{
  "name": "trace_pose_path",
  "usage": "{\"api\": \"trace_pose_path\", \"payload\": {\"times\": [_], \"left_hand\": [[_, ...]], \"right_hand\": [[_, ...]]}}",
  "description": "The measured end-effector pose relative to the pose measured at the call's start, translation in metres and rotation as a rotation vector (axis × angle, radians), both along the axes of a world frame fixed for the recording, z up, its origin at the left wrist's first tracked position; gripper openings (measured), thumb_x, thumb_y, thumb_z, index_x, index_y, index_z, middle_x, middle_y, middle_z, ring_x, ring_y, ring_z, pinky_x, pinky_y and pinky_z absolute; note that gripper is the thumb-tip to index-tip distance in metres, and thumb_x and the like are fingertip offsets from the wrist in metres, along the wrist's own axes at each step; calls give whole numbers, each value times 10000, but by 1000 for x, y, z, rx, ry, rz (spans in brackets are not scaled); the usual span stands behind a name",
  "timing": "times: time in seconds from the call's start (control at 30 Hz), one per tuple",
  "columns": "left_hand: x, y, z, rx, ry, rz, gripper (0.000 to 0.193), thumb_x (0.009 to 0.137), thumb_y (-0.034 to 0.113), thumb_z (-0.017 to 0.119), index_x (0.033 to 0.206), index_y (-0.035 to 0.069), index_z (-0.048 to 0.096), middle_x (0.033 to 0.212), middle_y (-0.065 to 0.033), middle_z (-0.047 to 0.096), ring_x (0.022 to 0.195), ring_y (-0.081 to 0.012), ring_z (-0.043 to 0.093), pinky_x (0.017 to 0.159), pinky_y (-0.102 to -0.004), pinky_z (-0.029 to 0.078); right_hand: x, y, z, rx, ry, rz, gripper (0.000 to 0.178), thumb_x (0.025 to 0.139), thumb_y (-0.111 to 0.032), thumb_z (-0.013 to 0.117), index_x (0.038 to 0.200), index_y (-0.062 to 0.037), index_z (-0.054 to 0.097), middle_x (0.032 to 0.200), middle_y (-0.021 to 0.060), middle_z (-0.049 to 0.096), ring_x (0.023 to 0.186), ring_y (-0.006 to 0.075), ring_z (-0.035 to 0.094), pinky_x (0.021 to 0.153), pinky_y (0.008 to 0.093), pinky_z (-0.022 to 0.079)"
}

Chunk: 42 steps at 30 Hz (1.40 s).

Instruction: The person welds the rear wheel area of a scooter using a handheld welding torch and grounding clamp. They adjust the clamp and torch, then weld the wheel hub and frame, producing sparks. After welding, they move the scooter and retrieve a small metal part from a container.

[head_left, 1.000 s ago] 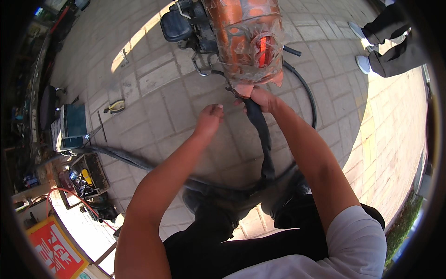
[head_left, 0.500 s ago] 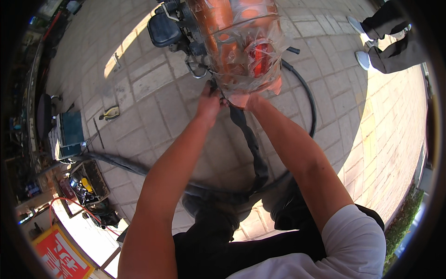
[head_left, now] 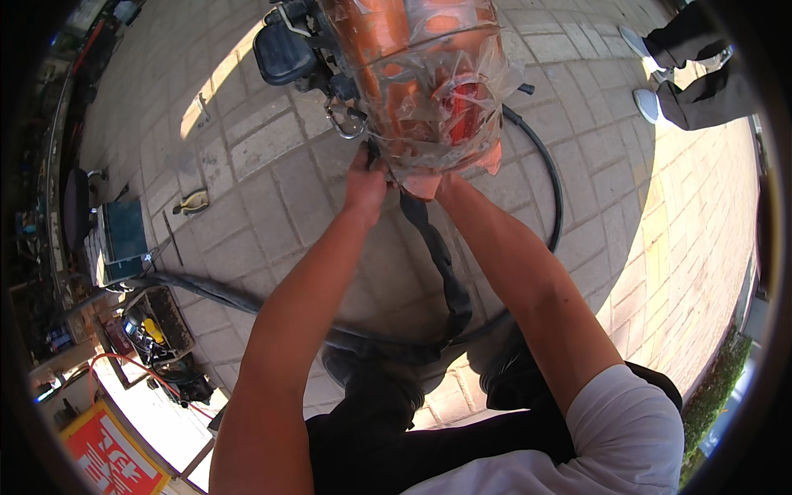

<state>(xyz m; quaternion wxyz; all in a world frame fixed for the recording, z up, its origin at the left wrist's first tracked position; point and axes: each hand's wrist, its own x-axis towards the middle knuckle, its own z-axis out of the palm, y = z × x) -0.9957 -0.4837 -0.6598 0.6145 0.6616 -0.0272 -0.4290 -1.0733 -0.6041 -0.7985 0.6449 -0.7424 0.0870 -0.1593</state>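
Note:
An orange rounded body (head_left: 388, 91) wrapped in torn clear plastic stands ahead of me, with a red lens-like part (head_left: 464, 115) on its near side. My left hand (head_left: 367, 180) is at its lower left edge, fingers closed around something dark that I cannot make out. My right hand (head_left: 448, 188) reaches beneath the near end; its fingers are hidden by a pinkish flap (head_left: 421, 183). From between my hands a black sleeved cable or hose (head_left: 437, 247) runs down toward my feet. Black mechanical parts and a dark rounded box (head_left: 283, 54) are attached at the left.
Pliers (head_left: 191, 202) lie on the paving at left, near a teal box (head_left: 124, 239) and a tray of tools (head_left: 157, 326). A black hose (head_left: 549, 181) curves round the right side. A person's legs and light shoes (head_left: 646, 106) are at far right. A red sign (head_left: 111, 454) stands lower left.
The orange body and both my hands sit slightly farther left and lower. My left hand has shifted a little left, and the black cable's upper end has swung left.

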Motion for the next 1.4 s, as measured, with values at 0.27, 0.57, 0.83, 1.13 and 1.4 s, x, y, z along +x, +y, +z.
{"api": "trace_pose_path", "payload": {"times": [0.27, 0.57, 0.83, 1.13, 1.4], "left_hand": [[3, -1, 2, 10, -15, -9, 475, 955, 79, 523, 1422, 81, 438, 1246, -49, 593, 920, -154, 599, 658, -315, 518], [4, 2, 3, 27, -11, 3, 415, 968, 109, 533, 1379, 111, 479, 1234, -37, 600, 934, -159, 601, 675, -313, 518], [5, 3, 10, 97, -31, 21, 438, 931, 75, 520, 1368, 102, 495, 1232, -41, 603, 943, -160, 588, 681, -328, 513], [10, 8, 5, 40, 27, 20, 457, 941, 95, 529, 1395, 91, 473, 1238, -37, 603, 939, -141, 586, 669, -305, 500], [17, 7, -3, -25, 163, 72, 528, 970, 145, 576, 1464, 86, 402, 1332, -29, 556, 980, -129, 582, 688, -291, 508]], "right_hand": [[0, -2, 1, -579, -113, -102, 269, 929, -196, 532, 1168, -70, 541, 1102, 65, 583, 990, 180, 582, 767, 337, 530], [2, 12, 70, 854, 142, 7, 302, 955, -206, 488, 1226, -76, 509, 1131, 66, 572, 1017, 191, 570, 780, 347, 533], [5, 13, 67, 897, 157, 3, 306, 956, -208, 484, 1230, -75, 509, 1136, 66, 570, 1019, 190, 569, 787, 347, 531], [8, 17, 65, 908, 160, 16, 309, 958, -209, 481, 1235, -74, 508, 1142, 66, 569, 1020, 190, 568, 794, 346, 528], [8, 15, 65, 896, 165, 24, 313, 959, -211, 478, 1239, -74, 508, 1147, 65, 567, 1022, 189, 567, 801, 346, 525]]}}
